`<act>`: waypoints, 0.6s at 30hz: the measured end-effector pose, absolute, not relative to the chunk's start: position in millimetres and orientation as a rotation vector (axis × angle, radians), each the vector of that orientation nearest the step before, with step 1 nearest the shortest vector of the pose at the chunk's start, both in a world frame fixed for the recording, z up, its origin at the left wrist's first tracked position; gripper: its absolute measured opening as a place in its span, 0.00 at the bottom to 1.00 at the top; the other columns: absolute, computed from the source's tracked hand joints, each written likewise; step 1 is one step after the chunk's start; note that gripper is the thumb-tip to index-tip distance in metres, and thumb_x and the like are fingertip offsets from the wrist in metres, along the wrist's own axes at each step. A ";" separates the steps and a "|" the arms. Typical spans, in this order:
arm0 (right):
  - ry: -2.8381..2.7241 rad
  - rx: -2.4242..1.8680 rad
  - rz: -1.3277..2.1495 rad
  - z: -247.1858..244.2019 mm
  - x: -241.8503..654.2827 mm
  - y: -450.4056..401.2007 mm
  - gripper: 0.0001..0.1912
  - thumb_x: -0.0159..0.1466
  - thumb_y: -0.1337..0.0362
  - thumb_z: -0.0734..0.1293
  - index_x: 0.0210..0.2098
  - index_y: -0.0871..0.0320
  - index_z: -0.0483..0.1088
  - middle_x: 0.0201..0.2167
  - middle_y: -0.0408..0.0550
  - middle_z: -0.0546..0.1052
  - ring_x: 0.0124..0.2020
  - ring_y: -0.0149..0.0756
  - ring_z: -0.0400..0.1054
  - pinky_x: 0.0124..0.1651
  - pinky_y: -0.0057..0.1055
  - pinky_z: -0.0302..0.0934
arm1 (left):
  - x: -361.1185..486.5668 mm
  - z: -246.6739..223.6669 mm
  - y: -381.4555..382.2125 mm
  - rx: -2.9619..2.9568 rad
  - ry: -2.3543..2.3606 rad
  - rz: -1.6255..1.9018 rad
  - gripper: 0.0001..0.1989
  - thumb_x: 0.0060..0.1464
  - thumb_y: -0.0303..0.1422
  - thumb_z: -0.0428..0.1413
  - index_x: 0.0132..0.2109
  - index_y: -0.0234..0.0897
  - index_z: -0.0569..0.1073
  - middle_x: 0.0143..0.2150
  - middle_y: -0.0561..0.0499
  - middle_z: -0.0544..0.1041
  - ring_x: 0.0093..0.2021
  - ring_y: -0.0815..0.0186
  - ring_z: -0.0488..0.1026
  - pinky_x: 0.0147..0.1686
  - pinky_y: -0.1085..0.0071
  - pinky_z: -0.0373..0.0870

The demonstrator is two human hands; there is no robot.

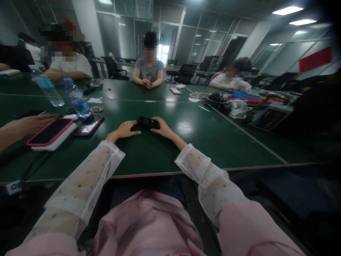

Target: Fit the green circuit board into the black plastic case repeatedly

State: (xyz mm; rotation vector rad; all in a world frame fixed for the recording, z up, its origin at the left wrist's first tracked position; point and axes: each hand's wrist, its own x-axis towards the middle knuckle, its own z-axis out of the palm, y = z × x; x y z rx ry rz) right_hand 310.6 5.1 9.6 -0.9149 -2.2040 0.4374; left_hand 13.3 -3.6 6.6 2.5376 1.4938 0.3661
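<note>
A co-worker's hand (39,122) lay at the far left, beside a pink-rimmed phone (50,132) on a smooth white block (53,143). Behind them stood a clear plastic bottle (48,87) with a blue label, then a blue-capped bottle (78,101) with ridged, shiny walls; how much liquid either contained was hard to tell. A glossy dark phone (89,126) lay flat near the second, a ring-shaped roll (96,109) just behind.

The left hand (125,129) was open, its fingertips at the left end of the black device (147,122), thumb spread apart. The device was a small oblong with rounded ends and a dark, glassy face with faint pale marks, and it was on the smooth green table (128,153), between the hands. The right hand (163,128) gripped its right end between fingers and thumb. Sheer white cuffs ringed both forearms. To the right lay a thin pen-like stick (204,108), a crumpled white plastic bag (238,108), contents unclear, and a boxy dark metal case (270,117).
</note>
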 end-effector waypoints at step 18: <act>-2.159 -1.015 0.458 4.1 311.9 9.7 0.31 0.60 0.58 0.75 0.60 0.54 0.66 0.59 0.57 0.74 0.59 0.55 0.67 0.63 0.55 0.59 | 15.9 11.9 -9.0 2.521 1.492 0.347 0.53 0.55 0.70 0.45 0.73 0.36 0.61 0.74 0.38 0.61 0.74 0.46 0.56 0.71 0.50 0.51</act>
